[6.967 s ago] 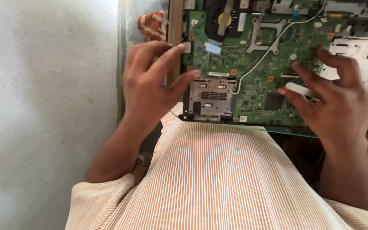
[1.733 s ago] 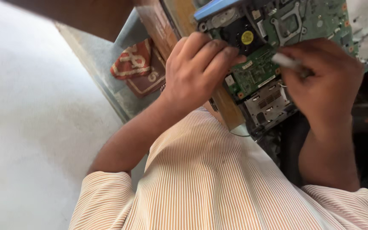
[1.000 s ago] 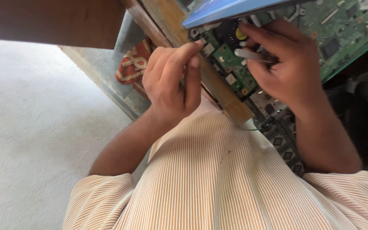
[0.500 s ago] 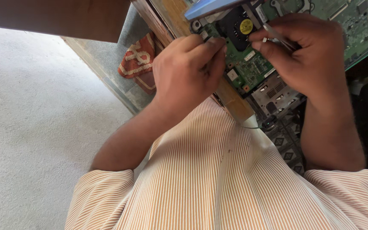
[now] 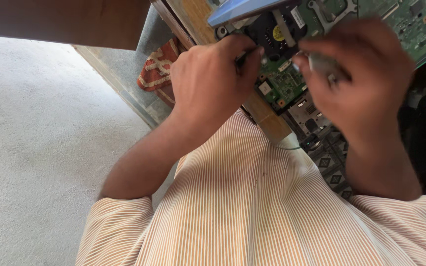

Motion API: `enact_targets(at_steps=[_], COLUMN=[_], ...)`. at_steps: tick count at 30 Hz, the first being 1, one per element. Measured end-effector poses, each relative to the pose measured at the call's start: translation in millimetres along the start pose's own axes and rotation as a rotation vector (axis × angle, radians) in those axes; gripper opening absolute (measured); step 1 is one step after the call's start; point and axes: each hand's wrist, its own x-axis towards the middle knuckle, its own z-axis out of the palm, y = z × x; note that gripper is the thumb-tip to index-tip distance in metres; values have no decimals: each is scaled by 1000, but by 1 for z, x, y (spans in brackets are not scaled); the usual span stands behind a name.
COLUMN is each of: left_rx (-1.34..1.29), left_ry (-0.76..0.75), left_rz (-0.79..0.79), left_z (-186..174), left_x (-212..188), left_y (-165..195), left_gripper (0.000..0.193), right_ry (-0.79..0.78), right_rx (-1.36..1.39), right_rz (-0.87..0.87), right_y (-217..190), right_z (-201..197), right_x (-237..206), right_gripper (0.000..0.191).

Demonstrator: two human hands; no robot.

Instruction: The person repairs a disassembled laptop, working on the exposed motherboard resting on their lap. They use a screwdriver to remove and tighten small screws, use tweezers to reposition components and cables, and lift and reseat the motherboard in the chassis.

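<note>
A green circuit board with a black fan lies under the left hand, fingers pinched on it, and the blurred right hand gripping a pale tool.

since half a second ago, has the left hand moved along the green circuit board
Barely. The left hand stays at the near corner of the green circuit board, its fingers pinched beside the black fan, just as before; the camera shifted more than it.
</note>
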Motion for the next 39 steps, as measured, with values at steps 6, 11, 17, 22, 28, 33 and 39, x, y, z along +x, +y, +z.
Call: enact_targets(at_steps=[6, 11, 17, 22, 28, 33, 39], left_rx=[49, 4, -17, -25, -70, -132, -46], left_ry=[-51, -67, -61, -36, -69, -224, -29], left_rz=[25, 28, 13, -17, -49, -263, 68], left_z=[0, 0, 3, 8, 2, -1, 8], left_x=[6, 13, 13, 11, 15, 17, 14], left_y=[-2, -5, -8, -7, -1, 2, 0], left_gripper=[13, 11, 10, 10, 11, 12, 10], right_ry=[-121, -190, -249, -278, -291, -383, -396], right_rx=[-94, -285, -399, -430, -473, -492, -565], right_rz=[157, 119, 58, 83, 47, 66, 23], right_y=[-34, -32, -32, -35, -40, -36, -30], right_z=[8, 19, 22, 25, 15, 10, 13], right_x=[-26, -37, -37, -32, -22, -14, -15], right_gripper=[28, 33, 40, 44, 39, 42, 39])
